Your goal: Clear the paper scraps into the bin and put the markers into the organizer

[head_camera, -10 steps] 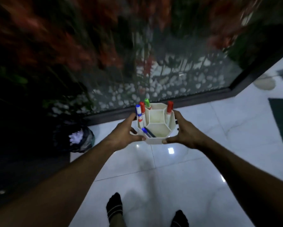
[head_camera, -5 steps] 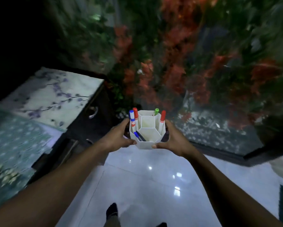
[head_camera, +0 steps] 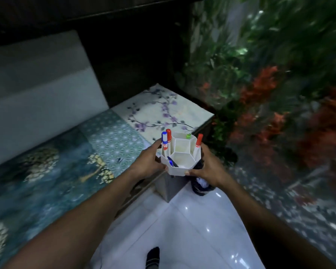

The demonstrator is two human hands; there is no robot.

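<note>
I hold a white hexagonal organizer (head_camera: pixel 179 167) in the air between both hands. My left hand (head_camera: pixel 148 163) grips its left wall and my right hand (head_camera: pixel 208 168) grips its right wall and front corner. Several markers stand in its outer cells: a blue-capped one (head_camera: pixel 164 141), a red-capped one (head_camera: pixel 169 137), a green-capped one (head_camera: pixel 188 136) and another red-capped one (head_camera: pixel 198 143). A blue marker (head_camera: pixel 171 162) lies slanted in the front cell. The dark bin (head_camera: pixel 201 186) with white scraps in it stands on the floor just under my right hand, mostly hidden.
A low side table with a floral top (head_camera: pixel 174 111) stands beyond the organizer, next to a bed with a patterned blue-green cover (head_camera: pixel 66 162). A glass wall with plants and pebbles behind it (head_camera: pixel 270 94) runs along the right. Glossy white floor tiles (head_camera: pixel 192 230) and my socked foot (head_camera: pixel 153 257) lie below.
My view has swung left, from the glass wall and bin to the bed and side table. The organizer stays held between both hands in front of me.
</note>
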